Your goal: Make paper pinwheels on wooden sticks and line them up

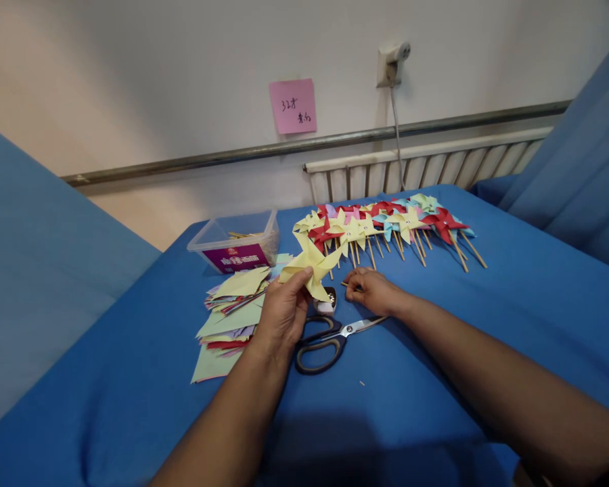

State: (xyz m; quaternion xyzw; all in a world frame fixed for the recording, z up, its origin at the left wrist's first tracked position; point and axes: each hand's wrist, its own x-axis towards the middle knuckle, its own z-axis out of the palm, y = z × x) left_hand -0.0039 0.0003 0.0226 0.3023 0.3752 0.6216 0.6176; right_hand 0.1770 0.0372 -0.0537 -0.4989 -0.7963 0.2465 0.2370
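My left hand (282, 312) pinches a folded yellow paper pinwheel (312, 262) and holds it just above the blue cloth. My right hand (371, 291) rests on the cloth to its right, fingertips closed on the end of a thin wooden stick (346, 284). Black-handled scissors (329, 339) lie shut between my two wrists. A small white object (327, 304) sits under the pinwheel, partly hidden.
A row of finished yellow, red, blue and pink pinwheels on sticks (390, 226) lies behind my hands. A stack of coloured paper squares (228, 321) lies to the left, a clear plastic box (236, 243) behind it. Blue panels stand on both sides. A radiator (426, 166) runs along the wall.
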